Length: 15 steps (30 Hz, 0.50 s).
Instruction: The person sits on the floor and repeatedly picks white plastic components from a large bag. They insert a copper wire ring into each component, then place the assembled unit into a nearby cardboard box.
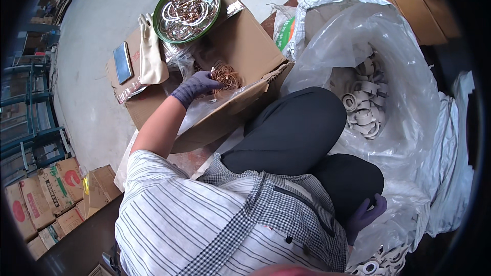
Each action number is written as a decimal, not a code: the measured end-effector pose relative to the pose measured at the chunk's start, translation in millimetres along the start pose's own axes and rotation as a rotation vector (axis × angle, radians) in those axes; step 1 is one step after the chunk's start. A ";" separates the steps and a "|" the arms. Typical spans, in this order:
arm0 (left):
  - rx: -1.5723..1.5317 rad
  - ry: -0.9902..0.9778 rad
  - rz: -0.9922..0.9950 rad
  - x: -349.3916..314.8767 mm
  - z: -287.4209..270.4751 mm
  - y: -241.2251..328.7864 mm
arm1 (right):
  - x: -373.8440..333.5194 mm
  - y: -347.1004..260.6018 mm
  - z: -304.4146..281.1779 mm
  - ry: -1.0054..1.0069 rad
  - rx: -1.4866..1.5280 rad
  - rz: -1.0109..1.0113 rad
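My left hand [200, 83], in a purple knit glove, reaches into an open cardboard box [244, 30]. Its fingers close on a tangled bunch of copper-coloured wire rings [226, 77], and the fingertips are partly hidden. Clear plastic lines the box beneath the bunch. A green round tray [159, 29] full of shiny metal rings rests on the box's far flap. My right hand [367, 215], gloved in purple too, is beside my right knee with its fingers apart and curved, holding nothing I can see.
At the right stands a big sack [319, 7] lined with clear plastic, holding several off-white ring-shaped parts [365, 105]. More such parts [378, 266] are at the lower right. A pale glove [149, 56] and a phone [122, 63] lie on the left flap. Stacked cartons [51, 189] stand lower left.
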State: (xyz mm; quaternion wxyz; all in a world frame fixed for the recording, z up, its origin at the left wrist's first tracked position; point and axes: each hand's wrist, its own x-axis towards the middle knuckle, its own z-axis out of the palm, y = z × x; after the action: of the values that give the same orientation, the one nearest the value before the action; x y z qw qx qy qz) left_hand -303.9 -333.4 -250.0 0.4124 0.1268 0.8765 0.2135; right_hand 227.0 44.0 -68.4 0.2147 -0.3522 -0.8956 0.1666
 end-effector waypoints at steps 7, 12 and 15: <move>-0.600 0.207 0.212 -15.4 -2.4 -13.2 | 6.7 -8.6 5.4 0.010 0.107 -0.020; 0.479 0.408 0.221 -48.2 -12.2 6.3 | 3.9 -4.2 7.4 0.062 0.147 -0.059; 0.042 0.488 0.233 -61.9 -13.0 20.7 | 1.1 -1.5 8.5 0.071 0.120 -0.044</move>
State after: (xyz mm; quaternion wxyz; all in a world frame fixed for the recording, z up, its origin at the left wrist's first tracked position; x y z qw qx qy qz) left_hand -274.2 -343.5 -191.2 0.1591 0.1801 0.9337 0.2656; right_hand 221.2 42.5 -74.7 0.2708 -0.3246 -0.8834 0.2023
